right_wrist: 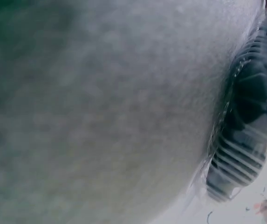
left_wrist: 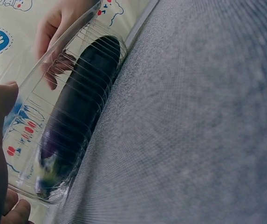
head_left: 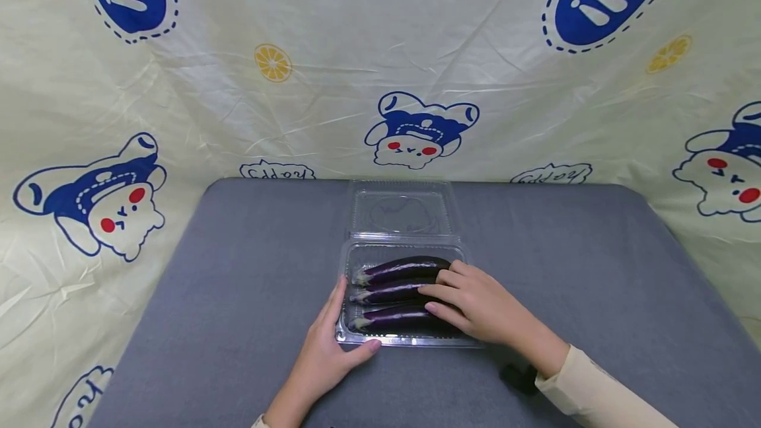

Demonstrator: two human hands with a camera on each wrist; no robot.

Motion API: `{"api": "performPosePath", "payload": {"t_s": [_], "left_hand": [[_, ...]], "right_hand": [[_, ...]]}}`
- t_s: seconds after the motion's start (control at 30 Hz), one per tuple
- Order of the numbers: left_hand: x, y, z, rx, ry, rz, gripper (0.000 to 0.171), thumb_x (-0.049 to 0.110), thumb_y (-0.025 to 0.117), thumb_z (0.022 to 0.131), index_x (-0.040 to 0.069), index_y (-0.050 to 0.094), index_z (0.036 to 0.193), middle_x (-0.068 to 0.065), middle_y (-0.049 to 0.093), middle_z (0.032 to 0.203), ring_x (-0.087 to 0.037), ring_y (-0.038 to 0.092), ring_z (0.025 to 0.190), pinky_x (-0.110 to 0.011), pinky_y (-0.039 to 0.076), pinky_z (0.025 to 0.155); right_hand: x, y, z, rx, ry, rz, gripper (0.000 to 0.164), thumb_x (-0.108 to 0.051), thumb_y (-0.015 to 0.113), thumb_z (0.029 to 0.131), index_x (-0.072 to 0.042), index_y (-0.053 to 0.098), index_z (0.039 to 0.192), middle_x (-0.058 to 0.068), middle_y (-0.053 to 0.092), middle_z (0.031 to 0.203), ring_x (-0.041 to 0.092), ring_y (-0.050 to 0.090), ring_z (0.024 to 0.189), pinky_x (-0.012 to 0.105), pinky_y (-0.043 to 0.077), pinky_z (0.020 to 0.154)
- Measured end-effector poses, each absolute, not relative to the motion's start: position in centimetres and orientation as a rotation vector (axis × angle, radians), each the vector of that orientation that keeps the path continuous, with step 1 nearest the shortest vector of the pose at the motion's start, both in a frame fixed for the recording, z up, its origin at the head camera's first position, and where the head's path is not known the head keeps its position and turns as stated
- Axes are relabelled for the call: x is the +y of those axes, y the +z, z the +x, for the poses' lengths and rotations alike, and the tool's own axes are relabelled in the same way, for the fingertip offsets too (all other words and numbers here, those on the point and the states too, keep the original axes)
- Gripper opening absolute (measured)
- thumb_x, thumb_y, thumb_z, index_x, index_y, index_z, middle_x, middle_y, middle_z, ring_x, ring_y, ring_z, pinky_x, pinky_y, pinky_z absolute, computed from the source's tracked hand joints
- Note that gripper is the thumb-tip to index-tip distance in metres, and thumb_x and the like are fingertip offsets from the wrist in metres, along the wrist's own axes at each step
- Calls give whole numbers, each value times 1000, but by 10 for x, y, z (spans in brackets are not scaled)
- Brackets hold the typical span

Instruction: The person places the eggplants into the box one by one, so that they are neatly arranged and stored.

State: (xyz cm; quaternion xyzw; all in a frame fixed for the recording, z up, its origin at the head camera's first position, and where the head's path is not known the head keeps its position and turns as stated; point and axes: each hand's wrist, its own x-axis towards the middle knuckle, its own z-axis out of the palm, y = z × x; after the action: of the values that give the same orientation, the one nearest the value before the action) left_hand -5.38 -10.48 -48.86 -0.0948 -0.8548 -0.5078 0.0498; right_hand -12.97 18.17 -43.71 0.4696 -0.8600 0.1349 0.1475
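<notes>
A clear plastic clamshell container (head_left: 416, 342) lies on the table with its lid (head_left: 401, 210) folded back away from me. Three dark purple eggplants lie side by side in its base: a back eggplant (head_left: 404, 268), a middle eggplant (head_left: 389, 293) and a front eggplant (head_left: 395, 320), stems to the left. My left hand (head_left: 324, 342) holds the container's front left corner, thumb at the front rim and fingers along the left side. Over the right ends of the eggplants, my right hand (head_left: 478, 299) rests with fingers spread, fingertips on them; it hides those ends.
A grey cloth-covered table (head_left: 255, 283) extends around the container. Behind it hangs a cream curtain (head_left: 333, 117) with blue cartoon prints. A small black object (head_left: 518, 378) shows beneath the right wrist, beside the sleeve (head_left: 588, 385).
</notes>
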Motion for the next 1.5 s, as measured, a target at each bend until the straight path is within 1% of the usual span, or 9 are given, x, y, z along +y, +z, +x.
{"api": "performPosePath", "payload": {"t_s": [0.33,0.47,0.57,0.67,0.8,0.93,1.13,1.37,1.5], "left_hand": [[-105,-486,-54,-2573,-1590,-261,109,42,86,74,21,22,159,-4,30,163,-24,31,148,-52,30,119],[-107,-484,-56,-2551,-1647,-217,109,39,87,73,22,22,159,-3,35,160,-21,34,147,-45,27,120],[-110,-481,-58,-2528,-1676,-206,104,35,84,77,20,22,159,-5,36,160,-21,33,148,-43,23,121],[-115,-478,-64,-2503,-1696,-213,95,29,79,84,19,21,159,-9,36,160,-25,32,149,-48,22,122],[-123,-471,-75,-2485,-1747,-210,84,24,69,93,19,18,160,-12,34,161,-27,29,150,-51,20,123],[-133,-465,-89,-2455,-1813,-174,75,22,62,98,13,19,159,-16,35,159,-31,31,149,-48,23,123],[-142,-467,-120,-2430,-1924,-87,62,18,54,103,3,24,156,-23,39,154,-39,40,143,-55,30,119],[-148,-473,-152,-2469,-1943,-24,50,16,51,104,-1,38,150,-23,53,144,-34,50,135,-49,39,114],[-146,-472,-168,-2516,-1929,-10,49,21,50,104,1,42,149,-21,56,142,-31,52,133,-47,40,113]], "right_hand": [[198,-439,-132,-2531,478,1151,24,-25,67,94,-20,74,116,-11,64,94,7,46,85,27,42,73],[204,-440,-133,-2553,491,1067,25,-22,68,93,-18,73,116,-10,65,96,8,45,84,29,40,72],[208,-440,-135,-2575,566,991,24,-20,68,92,-17,72,116,-10,65,97,7,46,83,28,41,71],[210,-441,-138,-2617,766,879,24,-15,67,93,-14,70,117,-11,61,94,6,46,84,26,42,70],[212,-444,-143,-2630,1236,625,23,-10,61,98,-8,65,120,-4,55,90,6,48,78,22,42,65],[213,-445,-149,-2626,1566,360,30,-17,53,103,-6,54,131,5,52,101,10,50,80,23,45,64],[215,-452,-161,-2676,1748,108,49,-31,46,106,-8,36,148,6,45,120,14,52,94,27,51,73],[214,-459,-175,-2727,1830,20,55,-42,40,106,-10,35,151,14,51,135,12,53,101,24,49,78],[214,-461,-181,-2773,1824,16,59,-46,39,105,-11,34,153,15,53,141,12,54,104,24,48,80]]}}
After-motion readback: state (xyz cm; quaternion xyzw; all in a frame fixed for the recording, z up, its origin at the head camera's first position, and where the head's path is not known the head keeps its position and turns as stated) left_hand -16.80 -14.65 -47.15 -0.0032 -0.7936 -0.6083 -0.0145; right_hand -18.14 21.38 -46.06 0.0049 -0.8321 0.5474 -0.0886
